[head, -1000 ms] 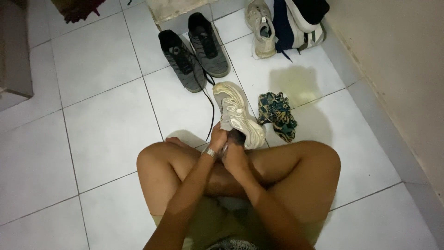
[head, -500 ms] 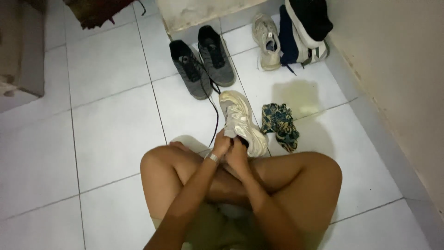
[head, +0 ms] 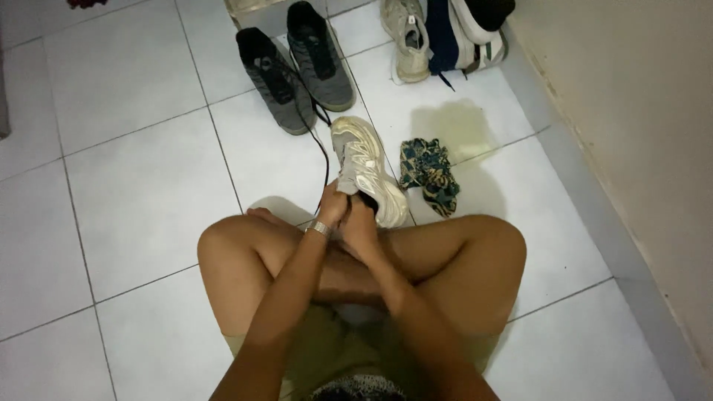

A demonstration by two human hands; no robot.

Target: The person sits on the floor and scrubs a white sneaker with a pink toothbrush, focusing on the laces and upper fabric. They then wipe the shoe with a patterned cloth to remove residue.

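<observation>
both hands at the heel of a pale shoe

the person sits cross-legged on a white tiled floor (head: 134, 178), and both hands meet at the near end of a cream shoe (head: 368, 167). the shoe lies on the tile just ahead of the crossed shins, toe pointing away, heel toward the body. the left hand (head: 334, 212), with a metal band (head: 319, 229) at the wrist, is closed on a grey cloth or tongue at the shoe's opening; which of the two it is, the view does not settle. the right hand (head: 362, 226) is curled at the heel, touching the left, and looks closed on the collar, though its fingers are partly hidden.

the shoe looks light, with a soft upper that will give under a pinch and a stiffer, glossy sole rim that may slip in the fingers. the heel collar and the midsole edge seem the firmest places to take hold; the upper alone would likely fold.

a black lace (head: 324, 160) trails from a grey pair (head: 297, 67) standing beyond the shoe. a crumpled patterned rag (head: 429, 174) lies just right of it. further off sit another pale shoe (head: 405, 37) and a dark bag (head: 464, 30), near the wall (head: 631, 111).
</observation>
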